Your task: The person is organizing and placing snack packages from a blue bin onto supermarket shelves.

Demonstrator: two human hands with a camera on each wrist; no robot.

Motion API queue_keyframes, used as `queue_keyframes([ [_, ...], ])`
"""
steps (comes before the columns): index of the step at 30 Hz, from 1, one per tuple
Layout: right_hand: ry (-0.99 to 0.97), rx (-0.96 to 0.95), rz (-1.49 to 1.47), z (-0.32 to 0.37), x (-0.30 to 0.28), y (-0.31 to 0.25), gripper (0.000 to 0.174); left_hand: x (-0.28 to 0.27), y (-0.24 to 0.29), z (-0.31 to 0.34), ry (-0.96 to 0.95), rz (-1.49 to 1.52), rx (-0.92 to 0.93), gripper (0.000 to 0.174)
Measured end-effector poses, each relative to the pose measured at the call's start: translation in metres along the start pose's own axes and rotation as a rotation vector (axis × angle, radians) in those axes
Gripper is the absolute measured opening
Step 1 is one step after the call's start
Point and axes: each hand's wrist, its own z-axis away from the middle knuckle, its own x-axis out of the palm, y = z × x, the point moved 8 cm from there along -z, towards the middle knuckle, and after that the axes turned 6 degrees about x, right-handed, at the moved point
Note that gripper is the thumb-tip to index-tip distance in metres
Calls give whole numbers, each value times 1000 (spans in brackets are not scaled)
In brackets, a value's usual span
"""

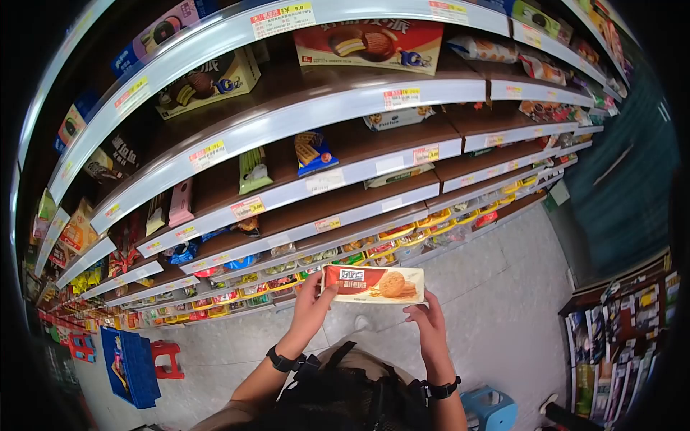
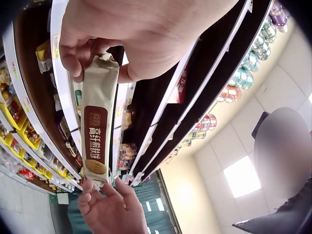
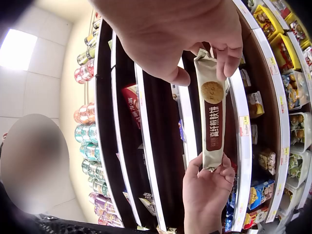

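A long cream and dark-red biscuit packet (image 1: 374, 284), printed with round biscuits and Chinese characters, spans level between both hands in the head view. My left hand (image 1: 310, 305) grips its left end, thumb on the near face and fingers behind. At the other end is my right hand (image 1: 430, 327); its fingertips touch the packet while the thumb stands apart below. In the right wrist view, the packet's narrow side (image 3: 211, 112) shows, with the right thumb (image 3: 179, 77) off to one side. The left wrist view shows the left fingers round the crimped end.
Curved store shelves (image 1: 287, 122) with price tags and boxed snacks rise ahead. Yellow-edged bins (image 1: 392, 244) line the bottom. On the floor are a blue crate (image 1: 129, 370), a red stool (image 1: 167, 359) and a blue stool (image 1: 489, 409). A dark rack (image 1: 618, 345) stands right.
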Motion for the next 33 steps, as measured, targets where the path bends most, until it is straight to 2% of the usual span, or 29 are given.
queue_keyframes([
  [5, -68, 64, 65, -58, 7, 8, 50, -8, -23, -41, 69, 45, -28, 39],
  [8, -105, 101, 64, -81, 20, -2, 49, -8, -5, -58, 143, 69, 19, 36],
  [11, -134, 107, 47, -92, 22, -11, 46, -9, 5, -59, 233, 43, 56, 34],
  [15, -161, 59, 9, -108, 29, -30, 42, -16, 9, -68, 214, 40, 120, 33],
  [19, -213, 59, -97, -120, 38, -33, 40, -26, 10, -65, 263, 69, 124, 35],
  [33, -318, 98, -124, -136, 63, -39, 39, -49, 13, -52, 422, 44, 90, 33],
])
